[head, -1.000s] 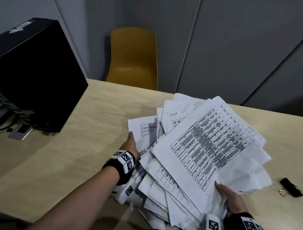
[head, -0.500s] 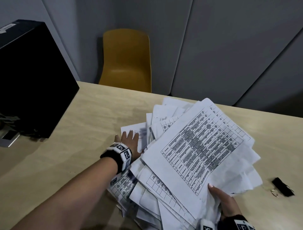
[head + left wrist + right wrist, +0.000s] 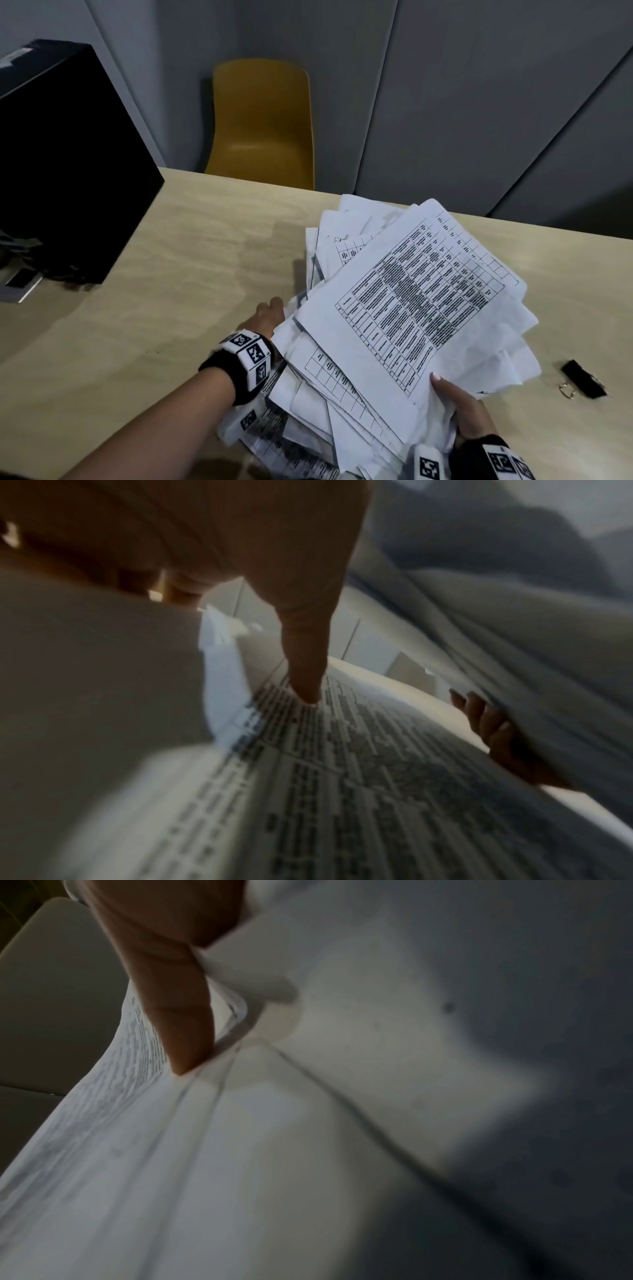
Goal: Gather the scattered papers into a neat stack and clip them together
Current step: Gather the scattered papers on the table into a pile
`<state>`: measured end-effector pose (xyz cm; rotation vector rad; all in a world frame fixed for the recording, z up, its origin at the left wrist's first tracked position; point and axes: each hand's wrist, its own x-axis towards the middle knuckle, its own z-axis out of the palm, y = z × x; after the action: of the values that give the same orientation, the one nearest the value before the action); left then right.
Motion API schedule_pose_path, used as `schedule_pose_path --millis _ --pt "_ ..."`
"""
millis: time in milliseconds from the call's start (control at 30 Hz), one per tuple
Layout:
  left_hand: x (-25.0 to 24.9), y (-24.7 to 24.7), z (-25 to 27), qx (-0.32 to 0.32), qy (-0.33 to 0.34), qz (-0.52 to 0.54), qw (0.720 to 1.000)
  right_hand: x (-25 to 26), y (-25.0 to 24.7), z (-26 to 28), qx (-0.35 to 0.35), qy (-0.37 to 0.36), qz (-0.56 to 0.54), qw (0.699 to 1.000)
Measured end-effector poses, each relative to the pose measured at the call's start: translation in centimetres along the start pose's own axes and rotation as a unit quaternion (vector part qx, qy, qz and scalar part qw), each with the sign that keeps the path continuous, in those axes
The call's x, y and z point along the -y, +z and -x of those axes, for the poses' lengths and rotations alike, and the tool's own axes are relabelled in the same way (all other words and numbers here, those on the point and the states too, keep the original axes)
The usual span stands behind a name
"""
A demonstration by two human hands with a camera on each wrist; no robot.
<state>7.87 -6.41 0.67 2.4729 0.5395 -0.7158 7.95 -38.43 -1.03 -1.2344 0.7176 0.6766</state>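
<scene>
Both hands hold my papers [image 3: 404,308], right hand [image 3: 462,416] pinching, left hand [image 3: 269,317] supporting underneath; unsquared, clip [image 3: 582,378] untouched.

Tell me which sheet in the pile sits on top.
The sheet with the dense printed table, lying angled across the papers. The right hand pinches its near corner; the others only peek out beneath, fanned.

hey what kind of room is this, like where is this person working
Probably an office or meeting room: a light wood table with printed papers, a black binder clip, a yellow chair and grey wall panels.
</scene>
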Motion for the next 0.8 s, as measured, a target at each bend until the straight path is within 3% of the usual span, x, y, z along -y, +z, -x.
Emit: schedule_pose_path --millis 167,267,367,600,700,800 --pt "-0.8 1.0 1.8 0.006 -0.025 0.079 0.997 -0.1 0.2 0.3 -0.035 -0.004 0.001 0.999" --pt "0.4 0.8 2.3 0.013 0.005 0.224 0.974 0.1 0.1 0.4 -0.036 -0.003 -0.008 0.999" --pt "2.2 -0.4 2.8 -0.004 0.01 0.271 0.963 0.4 -0.1 0.8 -0.06 -0.015 -0.002 0.998" --pt "6.2 -4.6 4.0 -0.18 -0.025 0.374 0.909 2.0 0.2 2.3 -0.132 -0.055 0.043 0.989" --pt "7.2 -7.2 5.1 -0.285 -0.039 0.409 0.866 2.3 1.7 3.7 -0.158 -0.061 0.083 0.982" --pt "6.9 -9.6 7.0 -0.399 -0.049 0.412 0.818 1.5 0.7 1.5 -0.193 -0.067 0.144 0.968"
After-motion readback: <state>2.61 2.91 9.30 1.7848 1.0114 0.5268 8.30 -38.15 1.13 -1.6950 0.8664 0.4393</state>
